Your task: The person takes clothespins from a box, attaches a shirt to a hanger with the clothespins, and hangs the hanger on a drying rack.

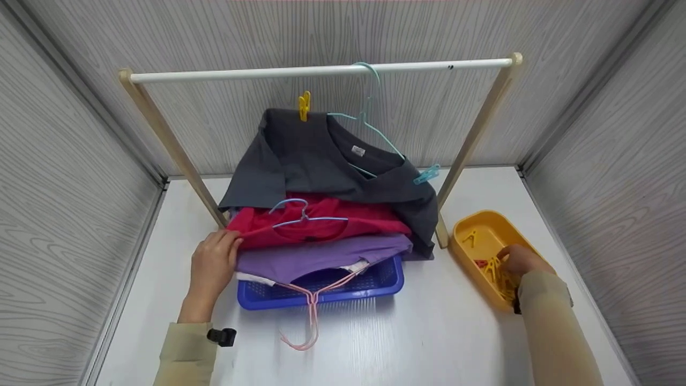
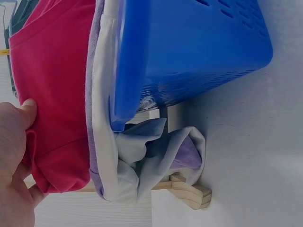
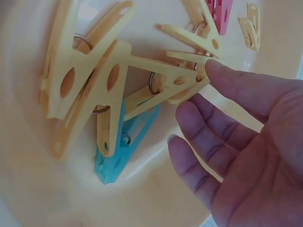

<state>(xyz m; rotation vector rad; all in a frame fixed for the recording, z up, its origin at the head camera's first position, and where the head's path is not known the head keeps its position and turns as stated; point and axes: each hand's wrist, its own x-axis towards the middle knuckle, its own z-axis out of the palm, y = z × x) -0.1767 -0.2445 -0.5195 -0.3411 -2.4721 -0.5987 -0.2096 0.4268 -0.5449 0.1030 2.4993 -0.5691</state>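
My left hand (image 1: 214, 260) grips the left edge of a red shirt (image 2: 61, 94), thumb in front and fingers behind. A blue hanger (image 1: 304, 217) sits at that shirt's neck. Below lie a purple shirt (image 1: 321, 254) and a white garment with a pink hanger (image 1: 312, 300), over a blue basket (image 1: 321, 303). My right hand (image 3: 255, 137) is inside a yellow tub (image 1: 482, 219), thumb and fingertips pinching the end of a yellow clothespin (image 3: 165, 82). Around it are several other yellow clothespins, a teal clothespin (image 3: 116, 163) and a red clothespin (image 3: 220, 14).
A dark grey shirt (image 1: 305, 161) on a teal hanger (image 1: 378, 131) hangs from the rack's white bar (image 1: 241, 74). A yellow clothespin (image 1: 304, 106) and a blue clothespin (image 1: 427, 174) are on it. Wooden rack legs (image 1: 477, 134) stand either side; grey walls enclose the white table (image 1: 418, 332).
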